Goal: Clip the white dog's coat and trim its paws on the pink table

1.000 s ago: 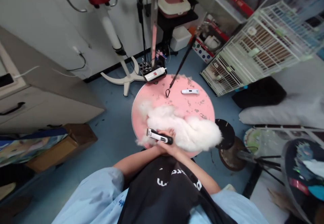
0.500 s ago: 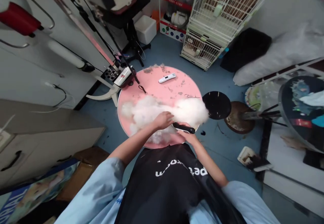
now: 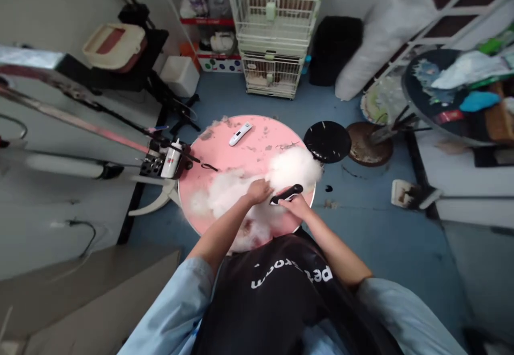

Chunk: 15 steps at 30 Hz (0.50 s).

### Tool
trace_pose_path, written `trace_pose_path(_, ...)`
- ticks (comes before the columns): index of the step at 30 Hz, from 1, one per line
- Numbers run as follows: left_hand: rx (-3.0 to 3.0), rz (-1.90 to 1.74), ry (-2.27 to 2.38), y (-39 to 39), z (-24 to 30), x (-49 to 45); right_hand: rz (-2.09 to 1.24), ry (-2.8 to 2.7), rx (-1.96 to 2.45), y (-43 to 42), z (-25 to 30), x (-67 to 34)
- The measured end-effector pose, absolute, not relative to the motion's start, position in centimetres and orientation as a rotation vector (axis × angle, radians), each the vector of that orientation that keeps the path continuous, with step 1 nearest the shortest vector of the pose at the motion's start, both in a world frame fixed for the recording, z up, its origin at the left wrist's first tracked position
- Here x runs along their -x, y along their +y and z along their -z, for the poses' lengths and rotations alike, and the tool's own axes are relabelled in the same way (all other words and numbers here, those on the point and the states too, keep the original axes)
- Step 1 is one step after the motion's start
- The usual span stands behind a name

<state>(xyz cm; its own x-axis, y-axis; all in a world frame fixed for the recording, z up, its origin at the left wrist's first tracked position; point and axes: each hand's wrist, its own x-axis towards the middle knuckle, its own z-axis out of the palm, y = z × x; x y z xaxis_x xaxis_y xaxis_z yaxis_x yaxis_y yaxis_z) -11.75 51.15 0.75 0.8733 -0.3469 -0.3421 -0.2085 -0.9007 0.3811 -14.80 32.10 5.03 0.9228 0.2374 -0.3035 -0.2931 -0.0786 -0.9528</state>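
Observation:
A white, fluffy animal (image 3: 228, 197) lies across the pink round table (image 3: 217, 141); I cannot make out its head. My left hand (image 3: 260, 190) rests closed on the fur at the animal's middle, its fingertips partly sunk in the coat. My right hand (image 3: 295, 206) is wrapped round a black and white hair clipper (image 3: 289, 192), whose left end is against or close to the fur just right of my left hand. Loose white fur (image 3: 261, 229) lies between my forearms near the front edge. Further back on the table lies a second, white clipper (image 3: 240, 134).
A black round stool (image 3: 327, 141) stands against the table's right side. At the left edge are a tool holder with a white bottle (image 3: 172, 159) and a black loop strap (image 3: 209, 166). Wire cages (image 3: 273, 44) stand behind. Grey fur tufts (image 3: 206, 133) lie on the tabletop.
My view has turned to the right, so the room shifts left. The right hand's clipper has swung, its right end now pointing up and away. The left hand stays on the fur.

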Motion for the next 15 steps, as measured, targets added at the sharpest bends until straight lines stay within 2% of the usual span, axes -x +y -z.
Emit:
trace_pose_path(4, -2.696, 0.591, -0.545, 52.6, 0.3, 11.9, -0.337, 0.120, 1.594, 32.9, -4.4, 19.4)
trace_pose_path(9, -2.678, 0.642, -0.602, 53.5, 1.0, 11.9, -0.015, 0.322, 1.679, 32.4, -4.2, 19.4)
trace_pose_path(15, -2.712, 0.668, -0.633, 53.2, 0.9, 11.3, -0.041, 0.313, 1.651, 34.2, -3.7, 20.0)
